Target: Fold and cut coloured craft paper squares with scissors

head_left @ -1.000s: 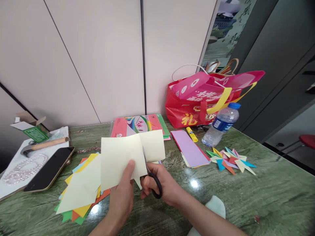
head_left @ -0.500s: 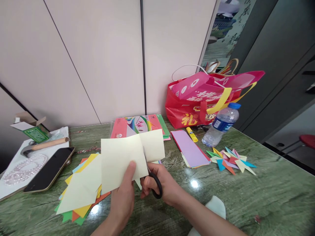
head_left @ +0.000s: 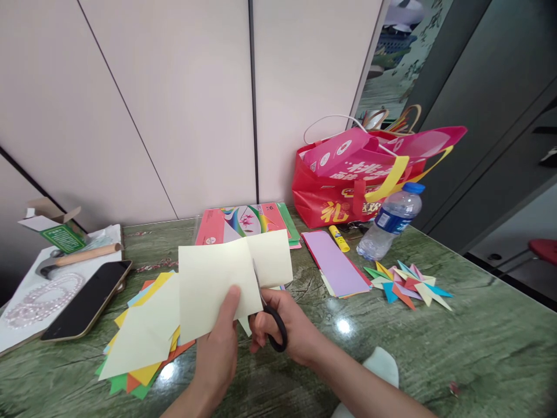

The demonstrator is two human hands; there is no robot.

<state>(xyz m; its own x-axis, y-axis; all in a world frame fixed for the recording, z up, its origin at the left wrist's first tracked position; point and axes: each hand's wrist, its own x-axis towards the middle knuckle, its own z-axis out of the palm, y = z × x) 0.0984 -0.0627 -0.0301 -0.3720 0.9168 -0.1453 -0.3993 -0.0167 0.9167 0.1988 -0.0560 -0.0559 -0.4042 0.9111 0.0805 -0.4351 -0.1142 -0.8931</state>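
Observation:
A pale yellow sheet of paper point(head_left: 213, 273) is pinched in my left hand point(head_left: 221, 342), thumb on top and the other fingers hidden beneath. Black-handled scissors point(head_left: 278, 335) sit in my right hand point(head_left: 285, 325), fingers wrapped round the loops. Their blades lie in a cut that runs up through the paper, and the part right of the cut bends away. Left of my hands, a fanned stack of coloured paper point(head_left: 143, 337) lies on the table. Beyond the cut sheet is a packet of coloured paper point(head_left: 217, 223), partly covered by it.
Purple-topped paper strips point(head_left: 335, 264), a yellow glue stick point(head_left: 339, 238), folded paper pieces point(head_left: 411, 283) and a water bottle point(head_left: 389, 223) stand or lie at right. Behind is a red bag point(head_left: 324, 194). At left are a phone point(head_left: 89, 299), a wooden-handled tool point(head_left: 89, 254) and a small box point(head_left: 61, 232).
Hardly anything differs. The right part of the paper has shifted very slightly, while both hands and the scissors keep almost the same place.

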